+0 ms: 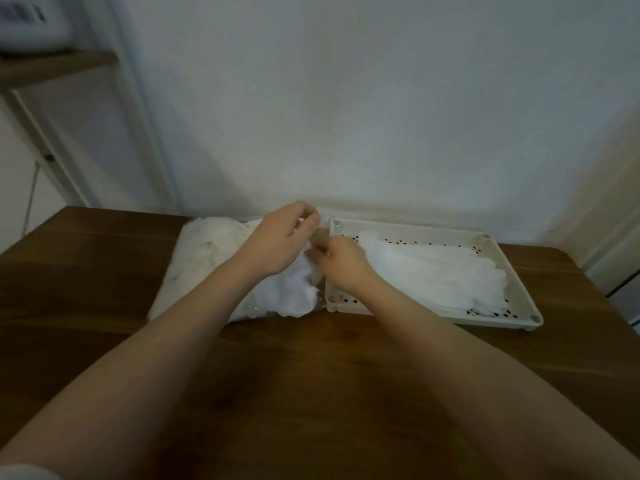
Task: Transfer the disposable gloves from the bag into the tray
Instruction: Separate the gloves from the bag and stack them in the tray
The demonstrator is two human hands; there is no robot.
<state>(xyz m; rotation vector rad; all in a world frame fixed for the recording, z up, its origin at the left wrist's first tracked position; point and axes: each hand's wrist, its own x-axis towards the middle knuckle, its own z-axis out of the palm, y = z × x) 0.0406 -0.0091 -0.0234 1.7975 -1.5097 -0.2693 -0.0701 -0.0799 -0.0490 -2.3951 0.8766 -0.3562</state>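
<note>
A clear plastic bag [207, 251] stuffed with white disposable gloves lies on the wooden table, its mouth facing right. Beside it on the right stands a cream perforated tray [512, 271] holding a flat pile of translucent gloves [440, 271]. My left hand [277, 237] is raised over the bag's mouth and pinches the thin plastic edge of the bag between thumb and fingers. My right hand [341, 259] sits lower at the opening, next to the tray's left rim, fingers curled on thin film or a glove; what it grips is hidden.
The brown wooden table [311, 375] runs up to a white wall. At far left stands a wooden shelf [52, 67] with a white appliance on it. The table's right edge is close to the tray.
</note>
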